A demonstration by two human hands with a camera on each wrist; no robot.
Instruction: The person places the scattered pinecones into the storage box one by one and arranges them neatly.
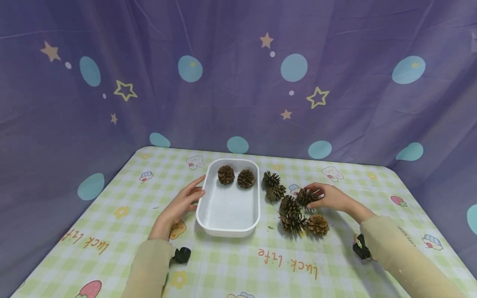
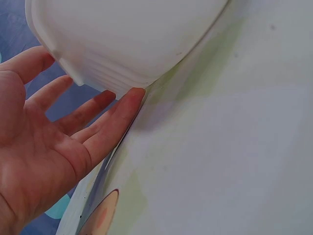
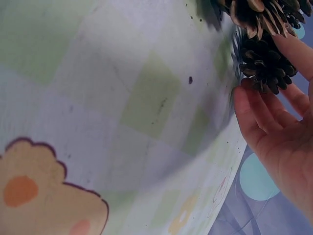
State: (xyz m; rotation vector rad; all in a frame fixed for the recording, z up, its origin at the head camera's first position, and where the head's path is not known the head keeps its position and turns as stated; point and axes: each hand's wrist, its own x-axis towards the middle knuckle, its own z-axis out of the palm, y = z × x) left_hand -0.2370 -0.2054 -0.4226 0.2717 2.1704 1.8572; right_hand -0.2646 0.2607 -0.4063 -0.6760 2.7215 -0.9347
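Note:
A white rectangular tray (image 1: 229,211) stands on the table with two brown pine cones (image 1: 225,175) near its far end. My left hand (image 1: 182,203) touches the tray's left side with its fingertips; the left wrist view shows the hand (image 2: 54,142) with fairly straight fingers against the tray wall (image 2: 112,58). To the right of the tray lie several pine cones (image 1: 290,207). At their right edge my right hand (image 1: 331,198) has thumb and fingers round one dark cone (image 1: 306,198). In the right wrist view, this cone (image 3: 266,63) sits between the thumb and fingers of the hand (image 3: 288,132).
A lighter brown cone (image 1: 318,225) lies just in front of my right hand. Two more cones (image 1: 275,193) are close to the tray's right wall. A green checked cloth (image 1: 208,265) covers the table, and a purple patterned curtain (image 1: 238,103) hangs behind it.

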